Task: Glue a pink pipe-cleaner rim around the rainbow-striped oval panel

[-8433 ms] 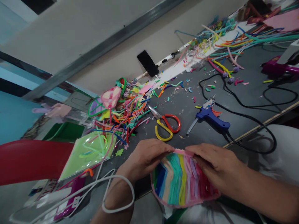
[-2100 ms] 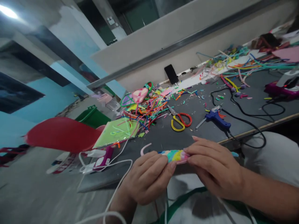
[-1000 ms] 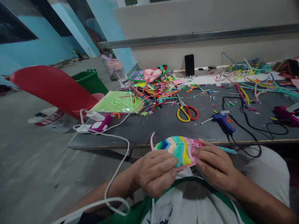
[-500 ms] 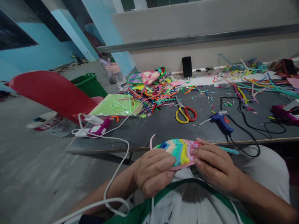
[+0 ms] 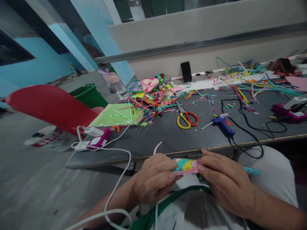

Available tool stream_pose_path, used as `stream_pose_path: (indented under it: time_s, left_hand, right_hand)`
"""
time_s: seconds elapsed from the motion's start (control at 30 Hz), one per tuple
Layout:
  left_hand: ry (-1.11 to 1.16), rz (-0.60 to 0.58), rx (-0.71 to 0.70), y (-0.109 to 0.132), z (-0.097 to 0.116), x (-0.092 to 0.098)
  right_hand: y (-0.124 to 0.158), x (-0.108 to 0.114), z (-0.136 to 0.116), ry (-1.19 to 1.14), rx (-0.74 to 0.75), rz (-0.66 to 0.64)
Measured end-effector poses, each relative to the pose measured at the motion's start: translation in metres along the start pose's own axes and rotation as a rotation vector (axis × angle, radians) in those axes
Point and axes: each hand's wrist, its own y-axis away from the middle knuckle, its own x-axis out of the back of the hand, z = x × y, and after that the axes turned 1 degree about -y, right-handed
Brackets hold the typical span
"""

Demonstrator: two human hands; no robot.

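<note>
Both hands hold a flat piece woven from coloured pipe cleaners (image 5: 185, 166), seen nearly edge-on just in front of my chest. My left hand (image 5: 153, 177) pinches its left end, fingers curled. My right hand (image 5: 225, 180) grips the right end, fingers pressed along the pink rim. A pink pipe-cleaner tail (image 5: 157, 147) sticks up at the left and a teal one (image 5: 251, 172) pokes out to the right.
On the dark table (image 5: 168, 137) lie yellow-and-red scissors (image 5: 185, 118), a blue glue gun (image 5: 223, 124) with a black cord, a heap of coloured pipe cleaners (image 5: 151, 99), a green plastic sleeve (image 5: 117, 115) and a black phone (image 5: 186, 72). A red chair (image 5: 50, 107) stands left.
The woven piece has tipped from face-up to nearly edge-on between my hands. The view has shifted slightly, with the hands lower in the picture.
</note>
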Motion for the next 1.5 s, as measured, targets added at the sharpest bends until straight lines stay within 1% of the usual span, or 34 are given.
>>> stream_pose_path:
  time_s: [0.13,0.3,0.43,0.53,0.63,0.73,0.93,1.1,1.23,1.37,1.5]
  left_hand:
    - [0.050,0.023,0.055,-0.007,0.002,-0.009]
    - [-0.012,0.030,0.158,-0.021,0.002,-0.013]
    - [0.028,-0.045,0.230,-0.028,-0.002,-0.015]
    - [0.063,-0.123,0.243,-0.028,-0.007,-0.017]
    - [0.068,-0.174,0.256,-0.026,-0.010,-0.019]
    - [0.051,-0.205,0.275,-0.026,-0.012,-0.022]
    - [0.044,-0.212,0.256,-0.031,-0.013,-0.025]
    - [0.020,-0.244,0.300,-0.033,-0.013,-0.023]
    - [0.066,-0.262,0.349,-0.033,-0.015,-0.021]
    - [0.145,-0.219,0.408,-0.035,-0.015,-0.020]
    - [0.159,-0.208,0.535,-0.037,-0.014,-0.021]
  right_hand:
    - [0.003,-0.006,0.000,-0.059,-0.197,0.022]
    - [0.002,-0.010,0.009,-0.135,-0.351,0.025]
    - [0.004,-0.014,0.016,-0.236,-0.475,0.035]
    - [0.009,-0.017,0.020,-0.297,-0.547,0.045]
    - [0.013,-0.018,0.022,-0.339,-0.605,0.031]
    - [0.015,-0.018,0.023,-0.341,-0.622,0.041]
    - [0.017,-0.019,0.025,-0.341,-0.639,0.053]
    - [0.021,-0.023,0.027,-0.371,-0.666,0.052]
    - [0.022,-0.024,0.027,-0.375,-0.667,0.042]
    - [0.023,-0.025,0.027,-0.365,-0.652,0.040]
    - [0.025,-0.027,0.027,-0.373,-0.658,0.034]
